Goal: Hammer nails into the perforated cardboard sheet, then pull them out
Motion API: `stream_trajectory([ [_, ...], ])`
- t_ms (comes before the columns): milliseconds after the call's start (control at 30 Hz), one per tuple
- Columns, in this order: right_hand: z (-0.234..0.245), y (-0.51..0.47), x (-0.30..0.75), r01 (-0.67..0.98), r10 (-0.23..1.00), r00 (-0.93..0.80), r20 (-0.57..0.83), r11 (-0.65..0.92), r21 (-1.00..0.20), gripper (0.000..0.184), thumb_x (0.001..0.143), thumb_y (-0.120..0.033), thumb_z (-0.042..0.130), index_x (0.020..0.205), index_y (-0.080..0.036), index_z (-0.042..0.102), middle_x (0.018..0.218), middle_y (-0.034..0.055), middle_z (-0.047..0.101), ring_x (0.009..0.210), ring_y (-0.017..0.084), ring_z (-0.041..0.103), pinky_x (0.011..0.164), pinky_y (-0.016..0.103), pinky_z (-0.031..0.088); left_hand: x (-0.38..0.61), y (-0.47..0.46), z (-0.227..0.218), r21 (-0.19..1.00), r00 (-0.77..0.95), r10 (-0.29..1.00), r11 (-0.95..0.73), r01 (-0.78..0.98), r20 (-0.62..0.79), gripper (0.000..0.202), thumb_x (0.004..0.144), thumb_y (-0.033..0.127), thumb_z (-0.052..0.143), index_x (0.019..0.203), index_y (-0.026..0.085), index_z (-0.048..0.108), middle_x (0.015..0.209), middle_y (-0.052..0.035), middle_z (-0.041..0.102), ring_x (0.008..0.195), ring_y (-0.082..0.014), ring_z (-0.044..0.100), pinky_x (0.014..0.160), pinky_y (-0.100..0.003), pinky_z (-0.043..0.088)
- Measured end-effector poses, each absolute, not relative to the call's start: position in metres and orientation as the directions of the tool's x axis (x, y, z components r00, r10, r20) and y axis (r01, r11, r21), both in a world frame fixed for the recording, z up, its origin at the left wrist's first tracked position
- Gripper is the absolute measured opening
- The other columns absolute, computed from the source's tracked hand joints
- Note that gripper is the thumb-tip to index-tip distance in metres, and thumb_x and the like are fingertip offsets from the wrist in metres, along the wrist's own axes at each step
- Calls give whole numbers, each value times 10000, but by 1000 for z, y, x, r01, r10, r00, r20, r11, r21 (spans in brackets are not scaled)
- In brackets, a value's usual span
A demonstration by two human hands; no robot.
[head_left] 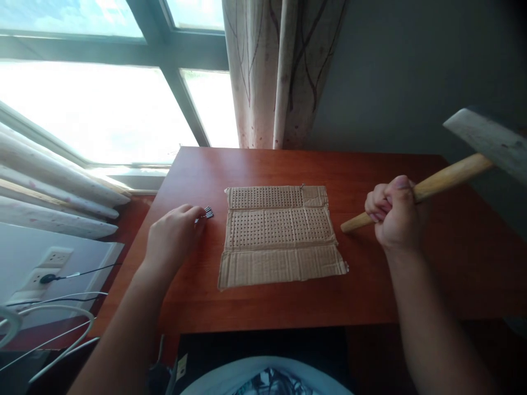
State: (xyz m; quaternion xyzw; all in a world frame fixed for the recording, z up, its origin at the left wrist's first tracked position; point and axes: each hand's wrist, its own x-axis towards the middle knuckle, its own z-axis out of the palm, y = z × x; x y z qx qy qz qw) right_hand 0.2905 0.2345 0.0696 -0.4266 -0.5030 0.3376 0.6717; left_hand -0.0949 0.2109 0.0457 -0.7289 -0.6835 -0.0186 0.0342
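Lying nearest the camera, one pale curved rim is showing at the near edge, with something dark and shiny inside it; what it is cannot be told. Two bare forearms are reaching over one red-brown table, one from each side. One piece of cardboard is lying flat in the middle of the table, its creases dividing it into three panels: the far and middle ones are bearing rows of small holes, too many to count, while the near one is showing plain. Just left of it, the left hand is pinching a few thin metal bits at its fingertips, thumb and fingers drawn together; their number is too small to make out. Right of the cardboard, the right hand is closing in a full fist around one hammer, fingers wrapping the wooden handle. The handle's butt is pointing left, near the cardboard, and the grey head is rising to the far right, partly out of view. Two curtains are hanging by one window, at far centre and left. Low on the left, one black plug is sitting in a socket, and several cables are trailing near it.
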Motion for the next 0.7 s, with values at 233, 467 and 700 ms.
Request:
stream_trajectory([
  [233,69,235,291,-48,876,247,414,438,-898,550,901,-482,639,536,-232,312,446,-80,253,332,66,244,333,262,137,-91,211,41,-90,128,991,-123,988,43,336,986,329,372,1059,235,687,1052,-99,692,944,-278,647,595,-329,385],
  [467,70,234,289,-19,877,262,402,421,-907,548,885,-471,661,541,-228,310,442,-84,248,333,64,245,337,253,143,-89,211,40,-127,150,988,-146,981,23,316,975,261,364,999,226,678,1009,-105,696,902,-281,658,572,-330,352],
  [700,69,234,289,-15,875,264,407,425,-905,545,899,-472,647,549,-233,303,450,-85,251,337,65,241,334,244,155,-88,210,48,-48,144,989,-142,989,45,294,951,282,397,968,209,681,991,-105,705,831,-279,674,584,-337,424],
])
